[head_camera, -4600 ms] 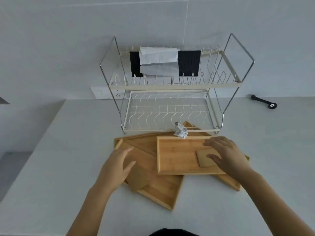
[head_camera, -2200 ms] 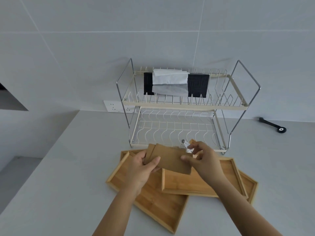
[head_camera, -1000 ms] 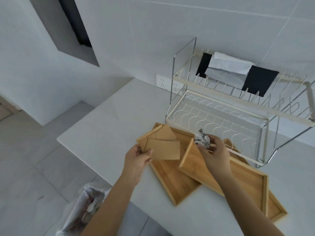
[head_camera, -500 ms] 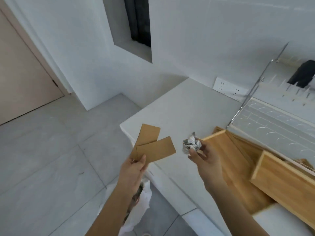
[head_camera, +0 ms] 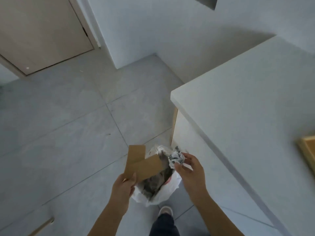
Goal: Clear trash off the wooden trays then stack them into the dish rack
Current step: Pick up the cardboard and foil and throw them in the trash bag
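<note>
My left hand [head_camera: 123, 185] pinches two brown cardboard pieces [head_camera: 142, 163] by their lower corner, fanned out above a white trash bag [head_camera: 162, 189] on the floor. A crumpled silver foil ball [head_camera: 176, 158] is held at the fingertips of my right hand [head_camera: 191, 172], just over the bag's open mouth. Only a blurred corner of one wooden tray [head_camera: 306, 149] shows at the right edge, lying on the white counter [head_camera: 247, 108]. The dish rack is out of view.
The counter's corner juts out just right of the bag. Grey tiled floor [head_camera: 59, 133] spreads to the left, with a beige door [head_camera: 39, 31] at the top left. My foot [head_camera: 164, 211] stands just below the bag.
My view has swung left and down from the counter to the floor. Both hands carried the cardboard and the foil ball off the counter and now hold them over the trash bag.
</note>
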